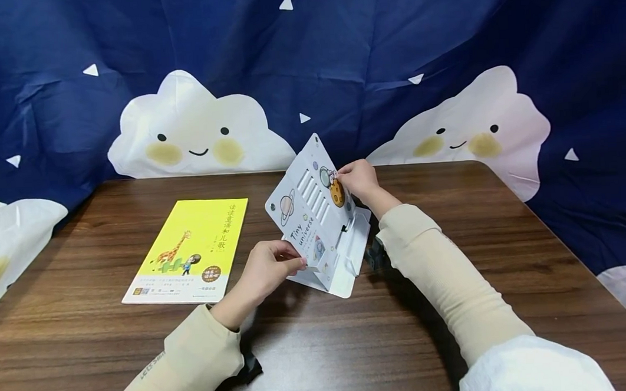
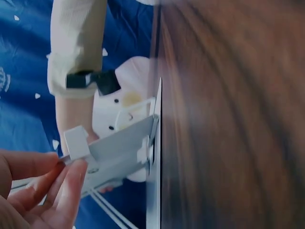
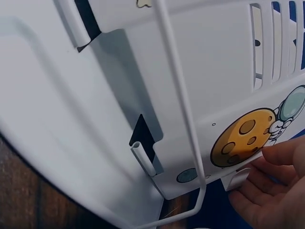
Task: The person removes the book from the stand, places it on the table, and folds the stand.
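A white metal book stand [image 1: 322, 218], printed with planets and the words "Tiny universe", stands on the table with its slotted back panel raised at a tilt. Its flat base plate [image 1: 343, 282] lies on the wood. My left hand [image 1: 266, 266] pinches the panel's near left edge between thumb and fingers, beside a small white tab [image 2: 77, 142] in the left wrist view. On the far right edge, by the orange planet [image 3: 244, 136], my right hand [image 1: 361, 178] grips the panel with thumb and fingers. A thin white wire arm [image 3: 180, 76] crosses the panel's front in the right wrist view.
A yellow book [image 1: 190, 249] with a giraffe on its cover lies flat to the left of the stand. The dark wooden table [image 1: 448, 342] reaches back to a blue curtain [image 1: 337, 52] with cloud faces.
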Demonstrator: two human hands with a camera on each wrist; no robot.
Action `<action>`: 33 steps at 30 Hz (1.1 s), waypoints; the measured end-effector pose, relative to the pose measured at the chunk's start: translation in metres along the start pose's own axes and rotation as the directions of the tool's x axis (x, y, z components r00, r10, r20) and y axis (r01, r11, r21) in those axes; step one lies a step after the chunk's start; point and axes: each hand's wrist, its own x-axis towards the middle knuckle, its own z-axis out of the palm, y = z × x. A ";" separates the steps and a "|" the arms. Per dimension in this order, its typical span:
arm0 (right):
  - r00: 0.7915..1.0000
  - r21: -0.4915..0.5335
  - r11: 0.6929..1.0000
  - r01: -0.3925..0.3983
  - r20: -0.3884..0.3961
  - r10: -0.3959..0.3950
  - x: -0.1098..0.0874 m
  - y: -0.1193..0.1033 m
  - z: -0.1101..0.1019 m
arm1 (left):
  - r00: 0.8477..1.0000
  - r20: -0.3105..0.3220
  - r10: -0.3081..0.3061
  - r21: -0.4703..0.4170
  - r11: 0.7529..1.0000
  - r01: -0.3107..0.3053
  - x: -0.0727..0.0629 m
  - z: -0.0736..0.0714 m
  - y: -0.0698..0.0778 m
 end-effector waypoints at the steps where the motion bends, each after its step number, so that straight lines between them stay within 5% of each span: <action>1: 1.000 0.001 1.000 0.001 0.004 -0.001 0.000 0.000 0.000 | 1.000 -0.005 0.005 0.006 1.000 -0.005 0.000 0.001 0.000; 13: 0.994 -0.019 0.999 0.036 0.100 -0.034 0.004 -0.006 0.001 | 0.991 -0.087 0.102 0.124 0.988 -0.091 -0.006 0.017 0.004; 33: 0.987 0.032 0.994 0.106 0.119 -0.109 0.010 -0.005 0.011 | 0.952 -0.274 0.133 0.049 0.991 -0.125 -0.015 0.055 0.009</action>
